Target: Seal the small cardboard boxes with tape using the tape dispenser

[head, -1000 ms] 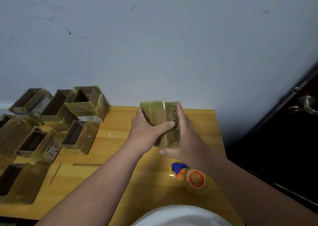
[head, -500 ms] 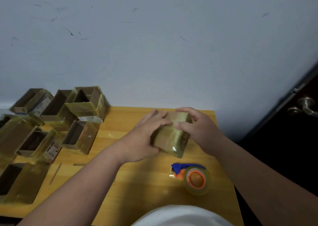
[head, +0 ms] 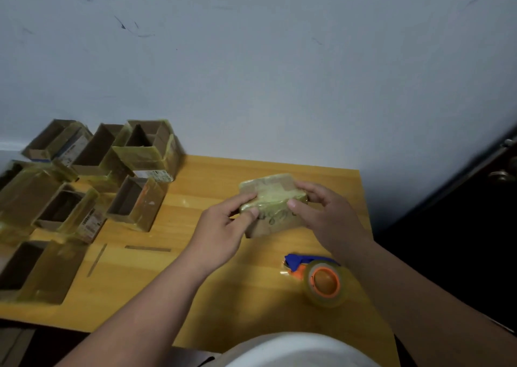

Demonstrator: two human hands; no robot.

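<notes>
A small cardboard box [head: 270, 204], already banded with yellowish tape, is held just above the desk [head: 195, 282] toward its far right corner, gripped from both sides. The left hand [head: 221, 235] is curled on the box's left end, thumb pressed to the taped near face and fingers laid along the top; the right hand [head: 324, 215] is closed round the right end, thumb on the near face. Neither grip is released, and the box is tilted with its top face turned toward the camera.

The tape dispenser [head: 316, 274], blue and orange with a clear roll, is left lying near the desk's right edge, just nearer the person than the box and untouched.

The step in hand is judged to be the smoothing and checking of tape already laid. It would be done well if the tape were pressed flat along the flap seam and over the edges, with firm thumb strokes outward, so that no bubble or lifted corner is left. The box is best kept pinched at both ends while it is turned, since slick tape may let it slip.

Open boxes [head: 134, 204], several edged with tape, are grouped along the desk's left side and far left corner, apparently awaiting sealing.
</notes>
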